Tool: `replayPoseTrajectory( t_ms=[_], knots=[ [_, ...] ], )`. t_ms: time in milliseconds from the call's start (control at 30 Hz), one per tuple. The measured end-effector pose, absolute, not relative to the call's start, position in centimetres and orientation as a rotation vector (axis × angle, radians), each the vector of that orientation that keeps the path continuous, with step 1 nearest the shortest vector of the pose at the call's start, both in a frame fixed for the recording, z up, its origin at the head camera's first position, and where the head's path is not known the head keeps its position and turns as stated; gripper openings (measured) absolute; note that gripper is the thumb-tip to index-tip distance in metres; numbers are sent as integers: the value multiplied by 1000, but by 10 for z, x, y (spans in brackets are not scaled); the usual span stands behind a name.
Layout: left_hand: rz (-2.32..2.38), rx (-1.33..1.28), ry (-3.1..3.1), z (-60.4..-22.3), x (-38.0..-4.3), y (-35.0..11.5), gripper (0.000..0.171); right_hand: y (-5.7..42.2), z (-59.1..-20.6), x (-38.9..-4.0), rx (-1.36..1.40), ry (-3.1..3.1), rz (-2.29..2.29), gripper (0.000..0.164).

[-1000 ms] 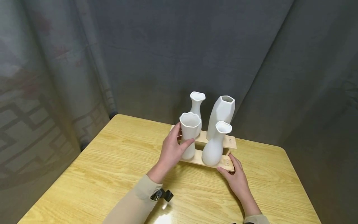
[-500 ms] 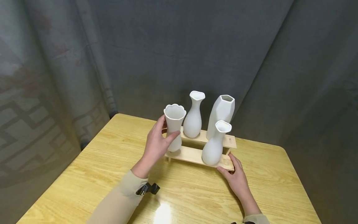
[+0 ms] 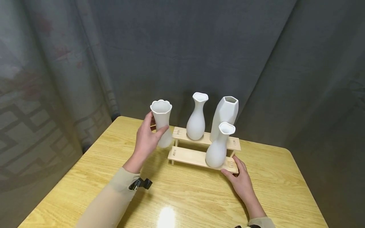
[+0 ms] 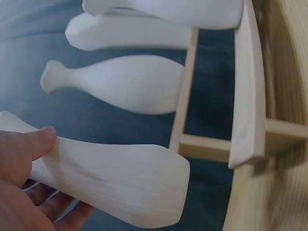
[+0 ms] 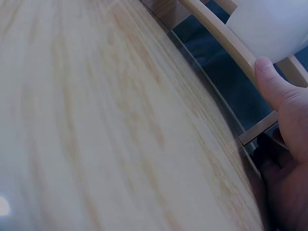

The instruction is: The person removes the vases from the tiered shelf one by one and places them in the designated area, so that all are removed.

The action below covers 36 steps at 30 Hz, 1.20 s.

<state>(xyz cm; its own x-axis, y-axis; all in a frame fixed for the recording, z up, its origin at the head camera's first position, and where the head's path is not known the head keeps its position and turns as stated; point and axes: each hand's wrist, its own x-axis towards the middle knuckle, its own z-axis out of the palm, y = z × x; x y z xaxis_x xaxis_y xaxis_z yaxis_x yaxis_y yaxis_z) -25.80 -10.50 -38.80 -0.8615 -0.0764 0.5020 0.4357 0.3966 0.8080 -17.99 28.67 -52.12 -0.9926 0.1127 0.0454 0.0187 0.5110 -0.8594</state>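
Note:
In the head view my left hand [image 3: 144, 138] grips a white vase with a scalloped rim [image 3: 162, 118]. It holds the vase upright, in the air just left of a two-tier wooden stand [image 3: 188, 155]. The left wrist view shows thumb and fingers around the narrower part of this vase [image 4: 120, 178], its base apart from the stand. My right hand [image 3: 241, 182] grips the right end of the stand's lower shelf. The right wrist view has the thumb of that hand [image 5: 288, 110] pressed on the shelf's front edge, other fingers partly hidden.
A slim-necked white vase [image 3: 195, 123] and a faceted white vase [image 3: 226, 114] stand on the upper shelf. A round-bellied white vase [image 3: 216, 153] stands on the lower shelf, right side. The wooden table [image 3: 114, 152] ends at grey curtains [image 3: 159, 63] behind.
My left hand has lifted the scalloped vase off the lower shelf and carried it left, past the stand's end. The right hand has stayed at the stand's right end.

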Motion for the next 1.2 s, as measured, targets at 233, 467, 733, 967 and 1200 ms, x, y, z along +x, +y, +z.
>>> replayPoseTrajectory(
  t_ms=[233, 467, 733, 967, 1200],
  knots=[
    [-1431, -259, -2199, -401, -277, -112, 72, 285, -523, -183, -109, -2636, 1507, 101],
    [-1417, -220, -2205, -423, -299, -115, 70, 283, -526, -184, -115, -2630, 1521, 102],
    [-1463, -193, -2209, -446, -319, -116, 67, 284, -529, -186, -98, -2623, 1514, 101],
    [-1470, -149, -2248, -454, -326, -113, 68, 281, -529, -184, -94, -2618, 1524, 101],
    [-1464, -151, -2242, -461, -329, -109, 68, 280, -528, -184, -89, -2616, 1515, 100]
  ],
)
